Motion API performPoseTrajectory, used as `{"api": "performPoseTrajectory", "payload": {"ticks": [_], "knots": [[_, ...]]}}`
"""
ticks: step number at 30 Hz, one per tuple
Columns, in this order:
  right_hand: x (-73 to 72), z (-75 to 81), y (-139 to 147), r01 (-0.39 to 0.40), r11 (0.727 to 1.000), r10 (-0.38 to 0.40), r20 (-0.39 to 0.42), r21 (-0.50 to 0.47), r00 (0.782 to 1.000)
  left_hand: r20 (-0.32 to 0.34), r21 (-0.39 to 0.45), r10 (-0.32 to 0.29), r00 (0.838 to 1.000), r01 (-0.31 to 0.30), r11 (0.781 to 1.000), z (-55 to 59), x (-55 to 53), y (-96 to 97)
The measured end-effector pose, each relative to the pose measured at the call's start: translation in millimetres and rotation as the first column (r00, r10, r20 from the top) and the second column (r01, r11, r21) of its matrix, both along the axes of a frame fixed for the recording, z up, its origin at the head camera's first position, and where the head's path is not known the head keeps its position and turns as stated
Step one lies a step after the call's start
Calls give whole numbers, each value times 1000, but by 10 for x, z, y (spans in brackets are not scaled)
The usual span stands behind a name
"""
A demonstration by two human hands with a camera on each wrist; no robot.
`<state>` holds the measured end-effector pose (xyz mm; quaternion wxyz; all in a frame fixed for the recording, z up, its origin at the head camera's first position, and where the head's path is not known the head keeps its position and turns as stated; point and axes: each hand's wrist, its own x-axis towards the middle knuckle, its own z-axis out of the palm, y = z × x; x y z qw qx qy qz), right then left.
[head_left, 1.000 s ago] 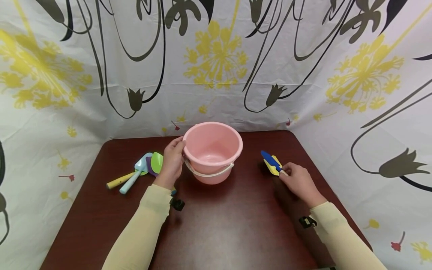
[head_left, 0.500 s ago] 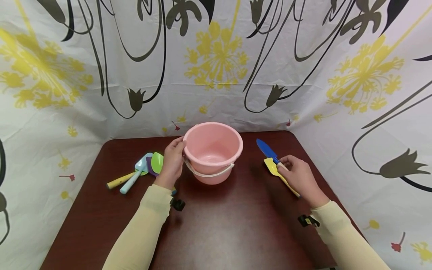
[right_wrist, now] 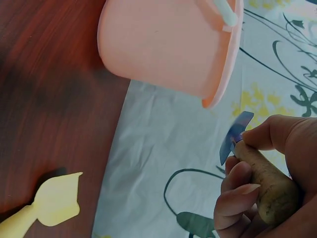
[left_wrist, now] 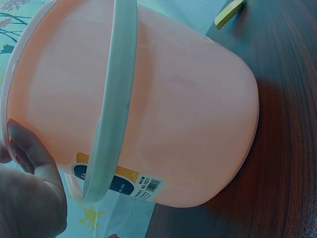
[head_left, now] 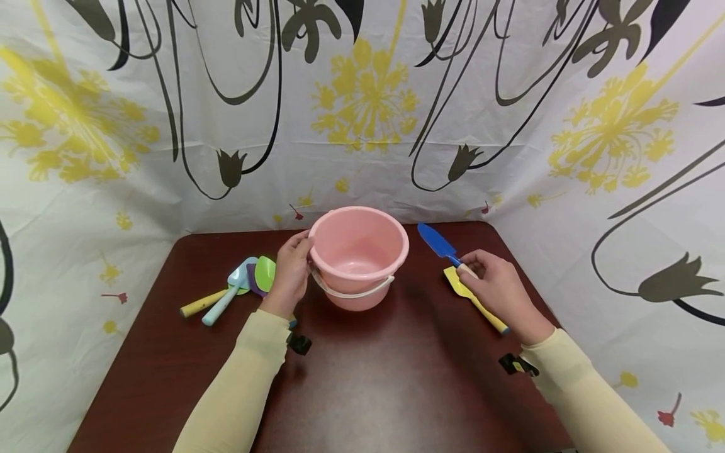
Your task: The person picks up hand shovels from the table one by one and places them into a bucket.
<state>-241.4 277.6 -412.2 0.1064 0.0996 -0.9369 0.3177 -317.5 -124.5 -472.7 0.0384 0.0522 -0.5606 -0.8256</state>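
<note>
plainly pink bucket [head_left: 358, 251], white handle [left_wrist: 119, 74], blue-bladed trowel [head_left: 438, 241], smudged tan grip [right_wrist: 265, 179]

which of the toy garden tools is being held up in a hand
The blue trowel, gripped by its pale handle in the right hand. The yellow shovel lies on the table, as do the tools piled left of the pink bucket.
</note>
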Motion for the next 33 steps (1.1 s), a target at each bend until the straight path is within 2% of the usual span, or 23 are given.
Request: {"api": "performPoseTrajectory", "payload": {"ticks": [7,19,33], "knots": [[-36,81,-101,-28,1000,28,-30,9,999,10,-2,-4,1000,4,1000,0,9,-8],[-57,167,-211,-63,998,63,-18,15,998,7,15,-8,1000,8,1000,-2,-2,0],[-149,369,-378,-146,985,145,18,89,989,-9,24,4,1000,-3,1000,9,-2,8]]}}
